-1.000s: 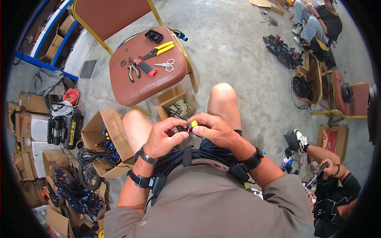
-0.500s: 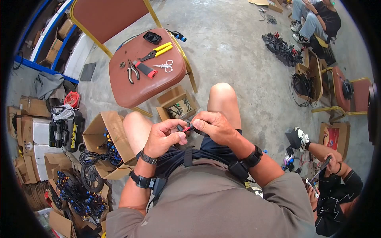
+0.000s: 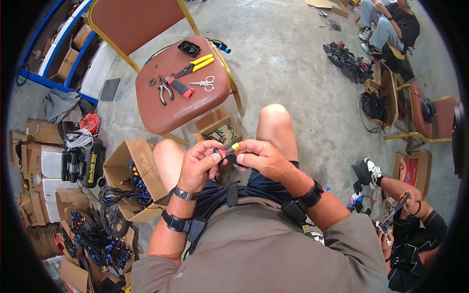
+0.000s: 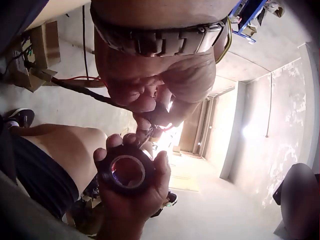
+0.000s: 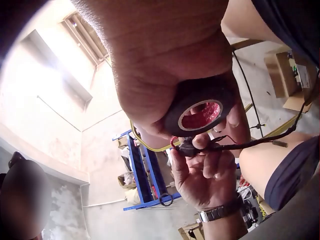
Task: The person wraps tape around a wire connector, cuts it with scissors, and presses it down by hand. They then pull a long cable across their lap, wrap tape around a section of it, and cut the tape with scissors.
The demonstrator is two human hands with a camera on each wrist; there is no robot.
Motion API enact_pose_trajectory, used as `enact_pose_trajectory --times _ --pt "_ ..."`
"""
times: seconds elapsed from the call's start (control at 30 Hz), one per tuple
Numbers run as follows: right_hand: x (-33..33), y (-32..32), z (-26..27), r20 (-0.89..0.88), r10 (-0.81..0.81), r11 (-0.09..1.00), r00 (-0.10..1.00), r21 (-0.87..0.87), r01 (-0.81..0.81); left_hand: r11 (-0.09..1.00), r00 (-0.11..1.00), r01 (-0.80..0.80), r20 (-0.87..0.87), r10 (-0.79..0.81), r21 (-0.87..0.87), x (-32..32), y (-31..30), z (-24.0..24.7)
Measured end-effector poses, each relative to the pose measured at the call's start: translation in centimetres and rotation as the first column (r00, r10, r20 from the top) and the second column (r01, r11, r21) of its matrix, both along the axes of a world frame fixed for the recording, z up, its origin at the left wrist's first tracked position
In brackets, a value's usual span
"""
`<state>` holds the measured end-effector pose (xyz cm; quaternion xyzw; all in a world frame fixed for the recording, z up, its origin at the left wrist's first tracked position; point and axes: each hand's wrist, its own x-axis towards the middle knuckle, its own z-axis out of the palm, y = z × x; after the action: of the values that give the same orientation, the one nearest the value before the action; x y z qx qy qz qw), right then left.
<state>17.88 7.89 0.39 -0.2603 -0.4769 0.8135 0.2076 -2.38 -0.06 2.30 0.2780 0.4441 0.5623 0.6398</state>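
Over the lap my left hand [image 3: 195, 168] pinches a dark sleeved cable [image 5: 255, 145] near its end, where a short red wire shows. A small yellow connector [image 3: 236, 146] sits by the fingertips of my right hand [image 3: 266, 158]. That right hand grips a roll of black electrical tape [image 5: 200, 89], its pale core and reddish inner face visible in the right wrist view. The roll is close beside the cable end, and the fingers of both hands nearly meet there. From the left hand the cable runs off toward an open carton [image 3: 219, 128] between the knees.
Ahead stands a brown chair [image 3: 181, 115] bearing yellow-handled pliers [image 3: 201, 62], black-handled pliers [image 3: 165, 93], scissors [image 3: 207, 83] and a red-and-black tool [image 3: 183, 88]. Cartons of cables [image 3: 128, 171] crowd the left side. Two other people sit at the right.
The yellow connector, visible a second ago, was hidden half a second ago and shows again now. Both hands have shifted slightly around the cable end, with the left fingers turned more upward.
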Motion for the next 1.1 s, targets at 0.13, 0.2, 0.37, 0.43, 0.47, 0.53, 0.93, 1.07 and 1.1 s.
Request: enact_pose_trajectory --times 0.13,0.2,0.37,0.43,0.47,0.53,0.93,1.07,1.1 --pt "0.1 -0.8 0.6 -0.025 -0.029 1.000 0.999 -0.001 0.029 0.998 0.998 -0.057 0.010 0.057 -0.018 0.1 -0.8 -0.1" --pt "0.2 -0.8 0.6 -0.028 -0.013 1.000 1.000 0.000 0.013 0.998 0.998 -0.057 0.024 0.057 -0.014 0.0 -1.0 -0.2" --pt "0.0 -1.0 0.8 -0.061 -0.002 1.000 0.998 0.010 0.003 0.997 0.997 -0.073 0.039 0.074 -0.025 -0.1 -0.9 -0.3" --pt "0.1 -1.1 0.8 -0.057 -0.004 1.000 0.998 0.004 0.005 0.996 0.996 -0.084 0.041 0.085 -0.032 -0.1 -1.1 -0.4" --pt "0.0 -1.0 0.7 -0.057 -0.003 1.000 0.998 0.004 0.003 0.994 0.994 -0.098 0.048 0.100 -0.039 -0.1 -1.0 -0.4" --pt "-0.3 -0.1 0.4 -0.050 0.013 1.000 0.999 0.023 -0.012 0.993 0.992 -0.111 0.054 0.113 -0.037 -0.3 -0.2 -0.6" --pt "0.2 0.2 1.1 -0.112 0.009 0.997 0.994 -0.073 -0.017 0.993 0.995 -0.104 0.001 0.104 -0.049 -0.3 -0.2 -0.9" --pt "0.6 0.3 1.3 -0.134 0.006 0.988 0.991 -0.153 -0.027 0.992 0.992 -0.124 -0.043 0.122 -0.037 -0.6 -0.2 -0.8" --pt "0.9 0.7 0.8 -0.156 0.083 0.984 0.984 -0.145 -0.106 0.993 0.992 -0.115 -0.063 0.112 -0.037 -0.6 -0.2 -0.7"
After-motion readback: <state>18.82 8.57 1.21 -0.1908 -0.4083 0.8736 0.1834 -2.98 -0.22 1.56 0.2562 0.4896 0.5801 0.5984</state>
